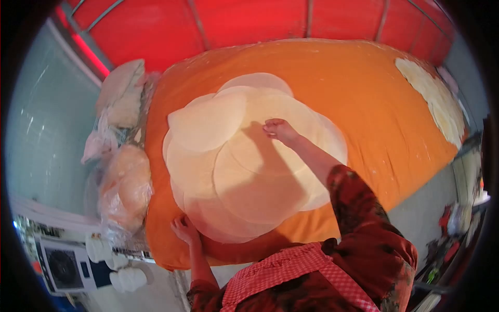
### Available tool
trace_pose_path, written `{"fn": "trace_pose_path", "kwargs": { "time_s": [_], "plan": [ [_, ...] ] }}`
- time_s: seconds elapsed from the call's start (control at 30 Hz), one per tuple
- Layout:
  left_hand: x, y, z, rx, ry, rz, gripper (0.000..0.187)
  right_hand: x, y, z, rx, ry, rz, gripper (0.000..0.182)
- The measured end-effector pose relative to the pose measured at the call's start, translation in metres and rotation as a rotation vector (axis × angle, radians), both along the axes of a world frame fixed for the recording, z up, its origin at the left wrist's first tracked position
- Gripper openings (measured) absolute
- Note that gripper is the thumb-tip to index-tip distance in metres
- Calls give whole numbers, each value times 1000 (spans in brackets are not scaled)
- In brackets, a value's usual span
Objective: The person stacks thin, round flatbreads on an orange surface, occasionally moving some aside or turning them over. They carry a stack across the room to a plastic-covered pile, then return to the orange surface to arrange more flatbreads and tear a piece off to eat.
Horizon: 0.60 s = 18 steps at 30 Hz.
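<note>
Several thin, round, pale dough sheets (260,151) overlap in a wide ring on an orange cloth (374,119). Over the middle of the sheets is my right hand (279,130), its fingers curled together; whether anything is between them is too small to tell. My right arm casts a shadow across the dough. At the lower left edge of the pile, my left hand (184,228) is near the rim of the sheets, over the orange cloth, with its fingers bent. What the left fingertips touch cannot be made out.
Plastic bags with pale contents (125,187) lie along the left edge, below a folded pale cloth (122,93). More pale sheets (431,99) lie at the far right. White rolls or cups (127,279) and a boxy appliance (65,265) are at the lower left.
</note>
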<state>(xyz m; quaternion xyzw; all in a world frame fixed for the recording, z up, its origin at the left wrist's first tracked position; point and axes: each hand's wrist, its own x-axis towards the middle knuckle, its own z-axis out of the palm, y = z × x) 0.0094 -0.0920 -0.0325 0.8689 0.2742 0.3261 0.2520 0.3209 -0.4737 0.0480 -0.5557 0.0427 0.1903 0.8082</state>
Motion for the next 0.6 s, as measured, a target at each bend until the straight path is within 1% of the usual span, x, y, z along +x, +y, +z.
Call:
{"fn": "trace_pose_path", "kwargs": {
  "time_s": [0.03,0.07,0.13,0.23,0.27,0.3,0.33,0.37,0.4,0.43,0.47,0.5,0.53,0.6],
  "plan": [
    [0,22,15,61,43,9,10,24,44,-25,64,2,-23,6],
    [1,64,26,104,3,-30,9,45,96,-44,100,15,14,6],
    [1,63,20,77,-20,-12,8,76,131,-64,41,39,72,8],
    [2,63,33,41,-29,-6,6,87,173,-37,-199,48,-73,8],
    [1,66,34,32,-24,-18,6,104,183,-27,-137,141,-250,7],
    [0,66,33,21,-21,-32,6,137,173,-29,-41,14,-244,11],
    [-2,65,33,3,-29,-28,6,171,151,-4,-69,-100,-151,6],
    [-2,65,35,-10,-40,-29,7,141,148,97,-104,-155,-42,9],
    [0,66,36,-20,-57,-36,7,186,132,115,-11,-247,-131,14],
    [1,66,38,-11,-54,-53,7,234,98,144,-268,-457,57,20],
    [1,67,39,-1,-49,-72,7,177,111,239,-663,-616,-3,12],
    [0,68,40,10,-44,-92,8,180,108,274,-503,-713,-21,15],
    [0,68,40,-58,-41,-100,5,153,113,317,-713,-909,-49,16],
    [5,63,53,-281,-138,-70,4,194,97,368,-1140,-1028,24,13]
  ]
}}
